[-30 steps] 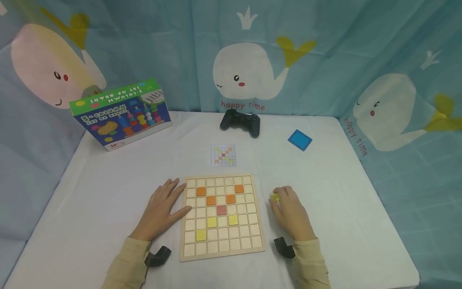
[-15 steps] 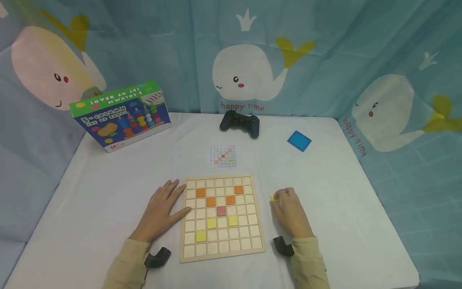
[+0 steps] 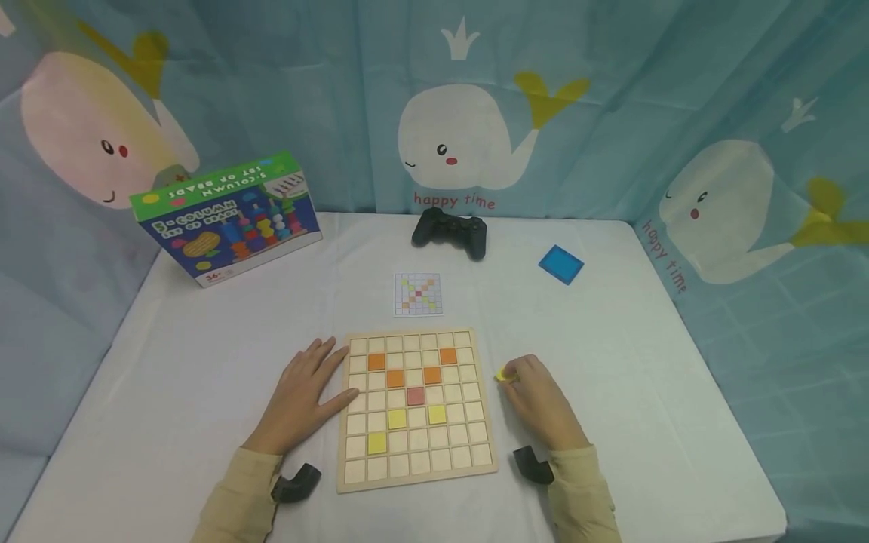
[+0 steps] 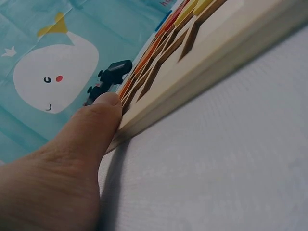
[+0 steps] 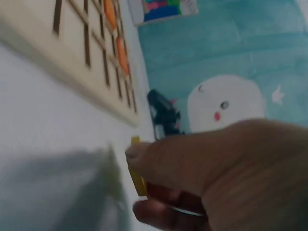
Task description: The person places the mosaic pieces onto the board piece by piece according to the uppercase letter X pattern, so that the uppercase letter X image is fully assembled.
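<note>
A wooden grid board lies in front of the person, with several orange and yellow tiles and one red tile set in its cells. Straight fingers of the left hand rest along the board's left edge, the thumb lying on its rim, as the left wrist view also shows. To the right of the board, the right hand pinches a yellow tile between thumb and fingers, above the white tabletop. In the right wrist view the tile stands on edge, partly covered by the thumb.
Beyond the board lies a small pattern card with coloured squares. Farther back are a black game controller, a blue square frame and a toy box at the left. A whale-print curtain hangs behind the table.
The right hand has turned and moved slightly left toward the board with the yellow tile in its fingers. The left hand has stayed at the board's edge.
</note>
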The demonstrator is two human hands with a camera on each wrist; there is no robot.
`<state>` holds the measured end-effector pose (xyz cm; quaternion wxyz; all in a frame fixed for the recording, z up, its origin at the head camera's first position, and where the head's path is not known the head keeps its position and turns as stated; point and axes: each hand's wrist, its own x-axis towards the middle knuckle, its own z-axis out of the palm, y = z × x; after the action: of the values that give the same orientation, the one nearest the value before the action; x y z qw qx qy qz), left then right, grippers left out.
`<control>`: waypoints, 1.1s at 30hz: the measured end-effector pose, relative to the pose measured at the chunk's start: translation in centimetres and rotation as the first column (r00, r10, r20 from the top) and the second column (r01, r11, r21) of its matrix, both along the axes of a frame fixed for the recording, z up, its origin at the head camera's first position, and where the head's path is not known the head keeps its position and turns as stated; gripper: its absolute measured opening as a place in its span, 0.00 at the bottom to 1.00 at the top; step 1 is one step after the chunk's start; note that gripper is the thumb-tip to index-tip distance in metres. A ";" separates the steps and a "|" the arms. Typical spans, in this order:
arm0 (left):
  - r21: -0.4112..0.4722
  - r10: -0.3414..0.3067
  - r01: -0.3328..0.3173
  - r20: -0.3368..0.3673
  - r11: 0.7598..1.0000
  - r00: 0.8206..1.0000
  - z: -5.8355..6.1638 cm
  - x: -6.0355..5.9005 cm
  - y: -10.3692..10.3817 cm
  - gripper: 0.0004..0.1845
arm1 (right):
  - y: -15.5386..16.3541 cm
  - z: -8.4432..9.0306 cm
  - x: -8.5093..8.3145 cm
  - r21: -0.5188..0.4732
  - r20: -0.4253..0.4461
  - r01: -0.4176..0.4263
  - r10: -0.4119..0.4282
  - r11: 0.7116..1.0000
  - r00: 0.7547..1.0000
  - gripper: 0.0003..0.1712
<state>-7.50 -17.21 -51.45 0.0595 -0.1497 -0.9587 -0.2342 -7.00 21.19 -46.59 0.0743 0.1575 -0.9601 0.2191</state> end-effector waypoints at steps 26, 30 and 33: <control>-0.001 0.000 0.000 0.010 1.000 1.000 0.5 0.0 -0.2 0.41 | -3.5 -0.5 3.5 -0.120 -0.101 -0.485 0.475 0.866 0.874 0.13; -0.002 -0.005 0.005 -0.002 1.000 1.000 0.5 0.0 -0.1 0.41 | -3.6 -0.2 3.6 -0.107 -0.100 -0.486 0.477 0.867 0.873 0.14; 0.000 -0.008 0.008 0.001 1.000 1.000 0.5 0.1 -0.1 0.41 | -3.6 0.0 3.7 -0.088 -0.092 -0.479 0.471 0.874 0.877 0.14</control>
<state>-7.44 -17.26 -50.96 0.0583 -0.1535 -0.9581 -0.2347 -3.29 17.60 -46.60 0.0589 0.3914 -0.8757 0.2767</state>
